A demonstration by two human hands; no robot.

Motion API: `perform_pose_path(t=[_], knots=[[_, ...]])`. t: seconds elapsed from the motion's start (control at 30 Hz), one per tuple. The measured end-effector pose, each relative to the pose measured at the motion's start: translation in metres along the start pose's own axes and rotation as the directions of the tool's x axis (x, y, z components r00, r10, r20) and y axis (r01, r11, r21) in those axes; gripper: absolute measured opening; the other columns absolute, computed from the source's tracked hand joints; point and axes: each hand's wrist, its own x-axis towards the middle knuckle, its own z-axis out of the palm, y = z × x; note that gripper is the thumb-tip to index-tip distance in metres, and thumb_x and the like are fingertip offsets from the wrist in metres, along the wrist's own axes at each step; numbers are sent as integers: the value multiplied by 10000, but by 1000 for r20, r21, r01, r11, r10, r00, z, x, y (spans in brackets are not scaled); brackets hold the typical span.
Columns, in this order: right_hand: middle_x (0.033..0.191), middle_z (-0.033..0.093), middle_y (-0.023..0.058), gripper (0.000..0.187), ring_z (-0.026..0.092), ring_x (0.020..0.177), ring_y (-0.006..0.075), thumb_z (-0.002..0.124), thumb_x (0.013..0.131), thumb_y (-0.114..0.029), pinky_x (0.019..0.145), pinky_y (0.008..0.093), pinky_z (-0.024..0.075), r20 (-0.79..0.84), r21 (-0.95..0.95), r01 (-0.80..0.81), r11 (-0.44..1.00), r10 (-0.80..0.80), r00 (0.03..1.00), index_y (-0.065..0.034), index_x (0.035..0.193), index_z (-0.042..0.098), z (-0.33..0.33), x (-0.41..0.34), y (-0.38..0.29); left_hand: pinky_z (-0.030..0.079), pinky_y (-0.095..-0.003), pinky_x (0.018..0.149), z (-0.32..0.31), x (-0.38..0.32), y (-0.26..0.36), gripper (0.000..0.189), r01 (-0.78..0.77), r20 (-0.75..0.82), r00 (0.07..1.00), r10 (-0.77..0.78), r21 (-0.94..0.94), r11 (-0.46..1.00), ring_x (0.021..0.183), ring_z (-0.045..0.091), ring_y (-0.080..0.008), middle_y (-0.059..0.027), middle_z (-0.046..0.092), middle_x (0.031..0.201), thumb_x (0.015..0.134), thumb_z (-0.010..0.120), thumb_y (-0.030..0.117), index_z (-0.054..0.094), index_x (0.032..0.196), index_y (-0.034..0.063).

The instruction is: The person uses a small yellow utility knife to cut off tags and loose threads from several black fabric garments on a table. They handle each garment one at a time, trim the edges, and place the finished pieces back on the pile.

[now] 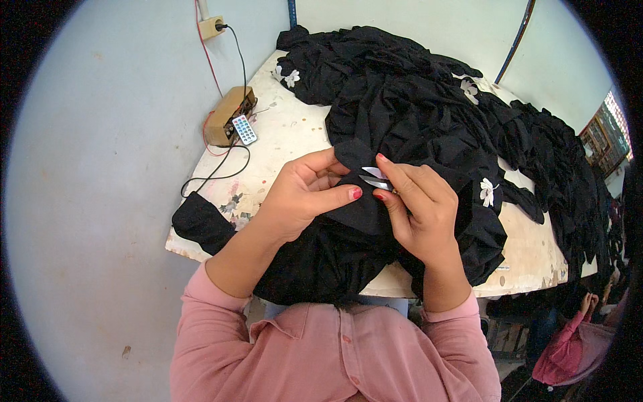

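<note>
Black fabric (351,211) lies gathered in front of me at the table's near edge. My left hand (311,188) pinches a fold of it between thumb and fingers. In my right hand (422,201) is a pair of small thread snips (377,178), with two metal blades slightly apart and pointing left at the cloth beside my left fingertips. The snips' handle is mostly hidden by my fingers. A white fabric flower (487,192) shows on the black cloth to the right of my right hand.
More black cloth (402,75) with white flowers is heaped across the pale table (301,125). At the left stand a brown box (226,118) with cords and a remote control (245,129). A wall socket (211,27) is above. Another person in a pink sleeve (560,352) is at lower right.
</note>
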Motion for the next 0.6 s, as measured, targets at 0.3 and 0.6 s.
perform_pose_path(t=[0.3, 0.6], knots=[[862, 642, 86, 407, 583, 635, 206, 752, 695, -139, 551, 292, 465, -109, 21, 5, 1000, -3, 994, -67, 1085, 661, 7, -6, 8, 488, -279, 883, 1, 0, 2, 449, -6, -14, 1000, 6, -12, 1000, 1007, 597, -156, -91, 616, 1092, 797, 659, -25, 524, 1224, -29], [735, 537, 0, 441, 512, 562, 143, 793, 627, -255, 458, 269, 378, -115, -126, 181, 975, -195, 974, -108, 1028, 684, 17, -23, -20, 510, -262, 819, 5, 6, 0, 443, 25, -17, 999, -28, -171, 985, 968, 583, -120, -51, 585, 1096, 837, 648, 12, 499, 1254, 18]])
